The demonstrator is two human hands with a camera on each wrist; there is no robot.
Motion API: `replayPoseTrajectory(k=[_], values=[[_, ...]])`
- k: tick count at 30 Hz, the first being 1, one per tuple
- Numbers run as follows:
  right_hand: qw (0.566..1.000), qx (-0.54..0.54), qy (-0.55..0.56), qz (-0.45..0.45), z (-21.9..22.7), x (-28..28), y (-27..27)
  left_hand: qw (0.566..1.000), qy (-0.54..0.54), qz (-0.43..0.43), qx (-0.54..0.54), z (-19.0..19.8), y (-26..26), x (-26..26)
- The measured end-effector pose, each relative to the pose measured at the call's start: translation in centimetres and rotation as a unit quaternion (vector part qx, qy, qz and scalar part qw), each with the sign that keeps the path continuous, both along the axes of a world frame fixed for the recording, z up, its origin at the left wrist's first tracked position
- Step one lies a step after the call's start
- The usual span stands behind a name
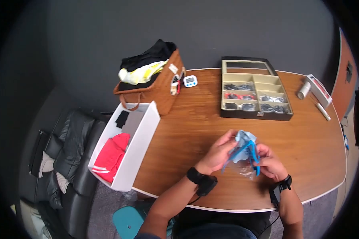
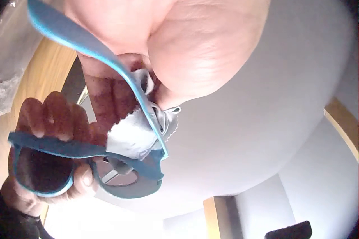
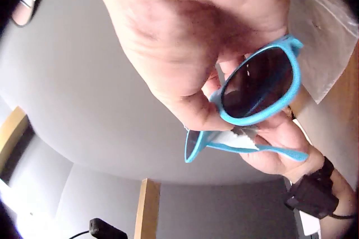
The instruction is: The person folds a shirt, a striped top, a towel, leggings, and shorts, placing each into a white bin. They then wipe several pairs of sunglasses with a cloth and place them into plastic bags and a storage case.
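Observation:
Blue-framed sunglasses (image 1: 254, 158) with dark lenses are held between both hands above the table's front part. My right hand (image 1: 270, 162) pinches the frame by one lens; the right wrist view shows its thumb at the bridge of the sunglasses (image 3: 295, 82). My left hand (image 1: 216, 154) grips a light grey-blue cloth (image 1: 243, 139), which in the left wrist view lies bunched against a lens, the cloth (image 2: 132, 135) coming out between thumb and fingers. A clear plastic bag (image 1: 247, 172) is below the sunglasses on the table.
An open glasses case (image 1: 256, 115) with several pairs stands at the back. At left are a brown basket (image 1: 157, 93) of clothes and a white box (image 1: 137, 153) with red clothing. A timer (image 1: 190, 81) stands by the basket; a small box (image 1: 319, 91) and white tube (image 1: 304, 90) lie back right.

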State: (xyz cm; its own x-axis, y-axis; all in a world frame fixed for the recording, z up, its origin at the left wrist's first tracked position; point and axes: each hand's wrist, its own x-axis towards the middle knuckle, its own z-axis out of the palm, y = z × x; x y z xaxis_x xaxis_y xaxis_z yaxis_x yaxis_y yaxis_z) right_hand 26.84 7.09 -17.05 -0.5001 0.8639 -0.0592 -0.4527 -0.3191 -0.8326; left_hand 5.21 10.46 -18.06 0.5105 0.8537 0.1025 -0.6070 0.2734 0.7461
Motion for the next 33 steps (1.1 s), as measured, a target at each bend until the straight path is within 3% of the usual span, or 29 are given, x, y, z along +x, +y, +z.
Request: replayPoseTrajectory(k=[2, 4, 5, 8, 10, 12, 18, 19, 21, 22, 24, 26, 28, 33], values=[[1.0, 0.006, 0.006, -0.003, 0.6, -0.9, 0.0, 0.997, -0.06, -0.047, -0.004, 0.1, -0.1, -0.2], [0.987, -0.055, -0.033, -0.146, 2.1, -2.0, -0.4, 0.998, -0.024, -0.053, -0.039, 0.7, -0.4, -0.2], [0.988, -0.042, -0.044, -0.14, 0.3, -1.4, 0.1, 0.998, -0.025, -0.05, -0.039, 0.8, -0.5, -0.2], [0.988, -0.088, -0.039, -0.117, 1.1, -1.4, 0.1, 0.998, -0.007, -0.054, -0.015, 0.7, -0.5, -0.1], [0.983, -0.098, -0.072, -0.139, 0.7, -1.5, -0.2, 0.999, 0.037, 0.01, 0.033, 0.2, -0.1, 0.3], [0.994, -0.11, 0.013, 0.006, -0.6, -0.5, -0.2, 0.978, 0.136, 0.08, 0.137, -0.2, 0.0, 0.4], [0.978, -0.145, -0.022, 0.15, -1.0, -0.8, 0.0, 0.943, 0.279, 0.078, 0.166, 1.5, -1.5, 0.8], [0.979, -0.144, -0.024, 0.139, -0.7, -1.0, -0.2, 0.943, 0.279, 0.074, 0.166, 1.6, -1.6, 1.0], [0.979, -0.135, -0.051, 0.147, -0.8, -1.2, -0.3, 0.881, 0.331, 0.144, 0.305, 1.6, -1.8, 1.2], [0.976, -0.125, -0.079, 0.157, -0.8, -1.3, -0.3, 0.882, 0.33, 0.142, 0.305, 1.7, -1.8, 1.3], [0.975, -0.093, -0.095, 0.178, 0.0, -1.5, -0.6, 0.79, 0.39, 0.248, 0.403, 2.0, -1.8, 1.3], [0.97, -0.102, -0.085, 0.205, -0.2, -1.6, -0.7, 0.807, 0.35, 0.286, 0.38, 1.3, -1.6, 1.9], [0.973, -0.118, -0.087, 0.181, -0.4, -1.5, -0.6, 0.773, 0.386, 0.325, 0.384, 1.2, -1.8, 2.1], [0.993, -0.101, -0.013, 0.064, 0.1, -0.9, -0.2, 0.798, 0.384, 0.154, 0.439, 0.7, -2.1, 1.9]])
